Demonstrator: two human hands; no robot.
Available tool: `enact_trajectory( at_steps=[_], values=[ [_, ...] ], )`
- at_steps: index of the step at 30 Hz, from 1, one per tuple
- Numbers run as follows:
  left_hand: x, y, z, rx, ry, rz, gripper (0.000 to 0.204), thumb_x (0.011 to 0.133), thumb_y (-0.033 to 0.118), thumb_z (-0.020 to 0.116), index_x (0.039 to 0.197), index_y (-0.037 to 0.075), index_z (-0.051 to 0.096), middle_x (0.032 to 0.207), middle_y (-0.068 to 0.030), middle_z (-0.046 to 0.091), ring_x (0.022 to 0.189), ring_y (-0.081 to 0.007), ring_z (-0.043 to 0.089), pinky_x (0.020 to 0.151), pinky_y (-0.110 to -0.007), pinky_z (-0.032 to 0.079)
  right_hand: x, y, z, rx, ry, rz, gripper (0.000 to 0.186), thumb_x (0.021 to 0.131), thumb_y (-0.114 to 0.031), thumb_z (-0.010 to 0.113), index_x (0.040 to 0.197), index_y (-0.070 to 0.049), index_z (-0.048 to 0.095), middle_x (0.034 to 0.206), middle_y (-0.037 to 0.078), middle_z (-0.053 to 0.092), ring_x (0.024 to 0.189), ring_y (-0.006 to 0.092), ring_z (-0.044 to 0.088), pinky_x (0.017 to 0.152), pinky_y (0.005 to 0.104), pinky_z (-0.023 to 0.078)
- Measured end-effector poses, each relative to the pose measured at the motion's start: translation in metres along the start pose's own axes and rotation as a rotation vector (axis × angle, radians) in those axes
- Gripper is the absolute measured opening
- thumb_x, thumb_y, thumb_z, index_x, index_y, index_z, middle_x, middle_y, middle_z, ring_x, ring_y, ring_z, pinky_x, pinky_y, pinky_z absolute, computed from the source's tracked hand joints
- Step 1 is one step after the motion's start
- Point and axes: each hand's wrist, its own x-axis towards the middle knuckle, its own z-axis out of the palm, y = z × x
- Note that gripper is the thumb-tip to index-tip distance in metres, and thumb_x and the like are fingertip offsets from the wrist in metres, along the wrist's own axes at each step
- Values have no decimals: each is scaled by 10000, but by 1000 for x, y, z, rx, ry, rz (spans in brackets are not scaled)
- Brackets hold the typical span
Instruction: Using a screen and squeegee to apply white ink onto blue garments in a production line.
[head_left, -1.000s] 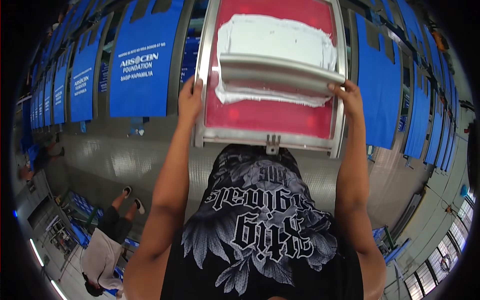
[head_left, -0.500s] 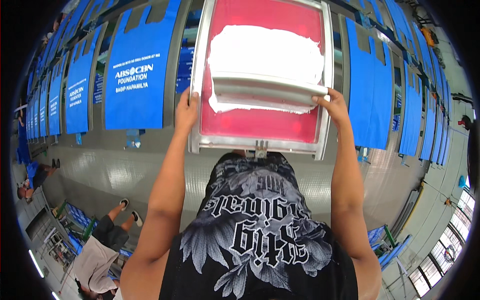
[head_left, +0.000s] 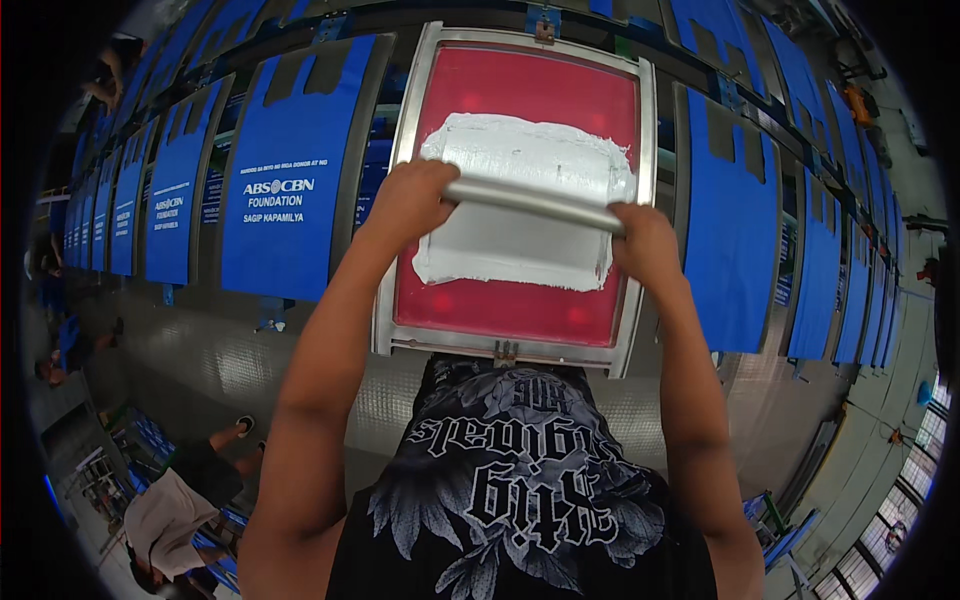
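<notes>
A metal screen-printing frame (head_left: 647, 120) with red mesh (head_left: 530, 80) lies in front of my body. White ink (head_left: 520, 262) is spread thickly over the middle of the mesh. Across that ink lies a long metal-handled squeegee (head_left: 535, 201), slightly slanted, lower at its right end. My left hand (head_left: 418, 200) has its fingers wrapped round the left end. The right end is gripped by my right hand (head_left: 645, 242), near the frame's right rail. The squeegee's lower edge is hard to make out against the white ink.
Blue bag-shaped panels lie on boards in rows: a printed one (head_left: 285, 200) to the left, a plain one (head_left: 730, 230) to the right. A hinge clamp (head_left: 543, 25) sits at the frame's far edge. Another person (head_left: 175, 520) is at the lower left.
My left hand has left the frame's left rail and taken hold of the squeegee's left end. The squeegee sits farther from me on the mesh. My right hand still holds its right end.
</notes>
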Motion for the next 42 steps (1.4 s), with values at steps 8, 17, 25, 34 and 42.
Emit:
enact_trajectory(
  at_steps=[8, 17, 25, 34, 42],
  values=[
    [-36, -10, 59, 48, -8, -32, 451, 629, 38, 656, 1068, 50, 554, 1061, -128, 573, 1019, -312, 519, 892, -422, 400, -7, 14, 68, -169, 31, -97, 337, 624, 21, 582, 950, -56, 542, 924, 115, 553, 931, 308, 534, 849, 448, 400],
    [-120, 34, 40, -77, -50, -111, 411, 556, 10, 684, 955, 65, 603, 903, -96, 590, 891, -291, 555, 800, -415, 414, -90, -18, 44, 70, -36, -56, 420, 560, 44, 599, 966, -61, 605, 871, 130, 609, 893, 331, 562, 913, 485, 388],
    [66, -24, 28, -93, -83, -219, 285, 651, 174, 741, 902, 53, 682, 807, -181, 655, 802, -347, 630, 761, -433, 491, 83, 43, 15, -183, -75, -34, 418, 595, -24, 644, 1004, -107, 664, 745, 193, 635, 708, 366, 620, 687, 426, 505],
    [-107, 36, 30, -103, -169, -157, 424, 554, -26, 688, 965, 66, 638, 975, -102, 614, 962, -303, 541, 868, -430, 406, -80, -17, 43, 7, -189, 24, 438, 601, 37, 605, 1015, -101, 644, 878, 86, 658, 922, 269, 603, 1026, 514, 333],
    [87, -26, 18, -71, -170, -240, 301, 683, 273, 768, 878, 64, 676, 778, -162, 660, 766, -339, 643, 714, -408, 505, 98, 58, 13, -175, -19, -90, 324, 650, -92, 615, 966, -143, 666, 706, 148, 643, 680, 334, 637, 697, 423, 484]
  ],
)
